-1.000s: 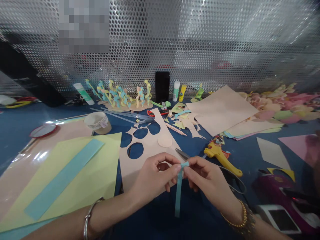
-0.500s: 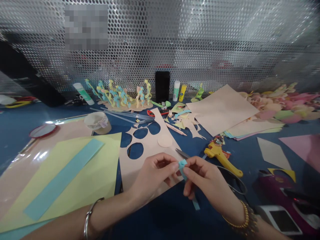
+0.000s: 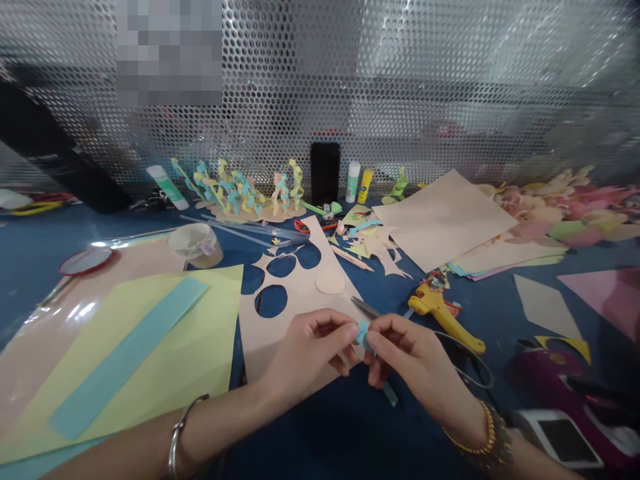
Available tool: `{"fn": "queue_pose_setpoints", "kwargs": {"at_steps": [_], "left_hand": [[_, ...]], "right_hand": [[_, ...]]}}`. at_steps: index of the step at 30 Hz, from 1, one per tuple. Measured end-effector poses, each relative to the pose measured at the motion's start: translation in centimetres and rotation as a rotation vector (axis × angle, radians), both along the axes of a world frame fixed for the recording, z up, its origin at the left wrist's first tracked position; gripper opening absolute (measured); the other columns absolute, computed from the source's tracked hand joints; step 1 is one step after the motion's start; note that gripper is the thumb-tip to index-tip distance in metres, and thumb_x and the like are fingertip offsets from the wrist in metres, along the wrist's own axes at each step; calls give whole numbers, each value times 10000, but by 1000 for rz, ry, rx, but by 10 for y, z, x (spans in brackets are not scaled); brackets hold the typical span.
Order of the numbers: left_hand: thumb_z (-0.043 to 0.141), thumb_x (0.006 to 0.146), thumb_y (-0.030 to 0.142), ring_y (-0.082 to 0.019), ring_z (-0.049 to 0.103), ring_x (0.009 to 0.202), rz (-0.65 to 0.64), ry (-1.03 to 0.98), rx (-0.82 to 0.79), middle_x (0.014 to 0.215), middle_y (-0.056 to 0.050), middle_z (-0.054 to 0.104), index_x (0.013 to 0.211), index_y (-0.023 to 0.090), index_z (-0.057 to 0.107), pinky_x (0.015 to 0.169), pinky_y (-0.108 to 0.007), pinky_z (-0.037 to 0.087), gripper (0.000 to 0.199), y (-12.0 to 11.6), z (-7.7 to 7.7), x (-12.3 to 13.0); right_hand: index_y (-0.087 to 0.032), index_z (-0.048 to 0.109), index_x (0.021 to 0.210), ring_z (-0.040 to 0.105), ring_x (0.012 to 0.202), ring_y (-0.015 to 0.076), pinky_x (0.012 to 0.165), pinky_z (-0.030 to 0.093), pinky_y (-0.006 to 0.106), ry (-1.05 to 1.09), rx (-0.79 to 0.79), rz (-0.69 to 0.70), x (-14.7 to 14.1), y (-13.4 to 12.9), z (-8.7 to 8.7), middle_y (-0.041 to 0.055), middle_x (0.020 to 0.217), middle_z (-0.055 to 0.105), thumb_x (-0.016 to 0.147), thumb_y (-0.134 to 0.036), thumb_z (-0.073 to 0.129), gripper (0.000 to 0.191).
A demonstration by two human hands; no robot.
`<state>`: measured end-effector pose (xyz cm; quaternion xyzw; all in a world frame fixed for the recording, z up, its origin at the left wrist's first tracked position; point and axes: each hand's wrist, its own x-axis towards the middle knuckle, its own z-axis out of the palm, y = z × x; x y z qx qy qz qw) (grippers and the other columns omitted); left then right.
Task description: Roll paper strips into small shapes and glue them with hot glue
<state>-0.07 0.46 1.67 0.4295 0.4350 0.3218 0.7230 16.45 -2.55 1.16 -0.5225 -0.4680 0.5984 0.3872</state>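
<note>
Between my fingertips is a folded light-blue paper strip [image 3: 362,331]; its tail hangs below my right fingers. My left hand [image 3: 314,343] pinches the folded end from the left, thumb against forefinger. From the other side my right hand [image 3: 407,353] pinches the same strip, its lower fingers curled in. Under and behind my hands lies a pale pink paper sheet [image 3: 297,320] with round holes cut out. A pale paper circle [image 3: 330,281] rests on it. Scissor blades [image 3: 365,307] point out just behind my right hand, their handles hidden.
A yellow glue gun [image 3: 445,315] with a cable lies right of my hands. At left, a blue strip [image 3: 130,357] lies on yellow paper [image 3: 215,333]. Paper curls on a base [image 3: 240,197], a phone [image 3: 325,173], glue sticks [image 3: 353,181] and paper scraps [image 3: 383,250] stand or lie behind.
The folded end of the blue strip has turned and sits more compactly between my fingertips. Its hanging tail has shifted slightly up. Both hands stay in nearly the same place.
</note>
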Motion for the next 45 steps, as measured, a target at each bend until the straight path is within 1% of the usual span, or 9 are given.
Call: {"fn": "queue_pose_setpoints", "kwargs": {"at_steps": [3,6,8,14,26,36,41,43,45], "left_hand": [[637,810,345,-113,596,572,10,-11,12,603,13,608,779,155,666,480,-184,486,194,0,0,0],[716,735,272,-124,614,613,20,39,102,717,-1,641,882,167,674,495,-199,506,186,-1,-3,-1],[730,716,240,-135,631,654,19,61,149,772,-14,662,883,167,681,517,-204,519,189,-1,-4,-1],[713,733,207,-123,643,638,39,67,129,717,-2,673,823,156,694,538,-193,526,106,-3,-3,-1],[669,782,250,-99,583,545,46,55,92,574,15,637,747,151,669,511,-185,509,105,-1,-3,0],[654,779,237,-98,580,527,57,80,78,559,10,636,722,143,663,495,-183,503,110,0,0,1],[647,796,263,-106,598,549,29,59,98,585,9,644,769,156,666,509,-193,514,112,-1,-3,1],[663,784,258,-115,608,584,16,55,122,639,13,644,844,171,668,507,-197,521,106,-1,-4,0],[691,757,235,-118,612,630,2,61,162,717,15,647,910,191,662,509,-190,523,162,-3,-5,0]], "right_hand": [[-165,563,775,604,457,107,473,507,216,-10,10,-12,0,0,-1,-17,590,610,838,-456,594,299],[-166,568,782,599,459,112,476,511,223,-27,26,-21,-1,-1,-1,-20,569,595,841,-458,589,299],[-165,571,781,593,458,113,477,512,228,-35,32,-18,-2,-2,0,-20,555,588,843,-461,586,303],[-167,576,808,584,449,101,474,508,216,-41,55,-4,-2,-2,4,-23,570,586,850,-450,579,286],[-163,580,773,593,478,95,487,502,195,-46,58,12,-3,-3,3,-20,579,592,862,-397,576,250],[-159,605,776,588,472,90,486,497,183,-79,44,11,-2,-2,3,-24,565,592,845,-390,594,242],[-161,596,755,579,460,80,473,486,182,-99,58,-13,-2,-1,3,-26,600,588,851,-385,585,243],[-164,587,744,573,456,80,472,484,183,-108,70,-21,-2,-1,3,-31,583,577,854,-389,579,251],[-166,582,742,570,453,81,471,482,183,-117,79,-31,-2,-1,3,-35,565,567,853,-397,579,257]]}}
